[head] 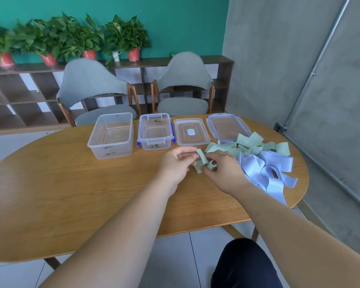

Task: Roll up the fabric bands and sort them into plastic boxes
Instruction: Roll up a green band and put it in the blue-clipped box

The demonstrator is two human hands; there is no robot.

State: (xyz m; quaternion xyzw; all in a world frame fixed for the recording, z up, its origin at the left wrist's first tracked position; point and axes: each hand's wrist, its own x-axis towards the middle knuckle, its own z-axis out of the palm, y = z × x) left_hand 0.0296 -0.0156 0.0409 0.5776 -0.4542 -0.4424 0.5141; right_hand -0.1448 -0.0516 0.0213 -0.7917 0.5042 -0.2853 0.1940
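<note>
In the head view, keep the green band tight while rolling, with both edges level, and feed the loose tail in slowly. Pinched from both sides by the left hand and the right hand, fingers curled narrow around the half-made roll. Just beyond the right fingers, loose green bands and lilac bands; further beyond the left fingers, the large box and the small box, both open.

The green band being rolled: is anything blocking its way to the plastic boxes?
Nothing visible does. The left hand and right hand pinch the green band; only tabletop lies between it and the large box and blue-clipped box, both open.
</note>
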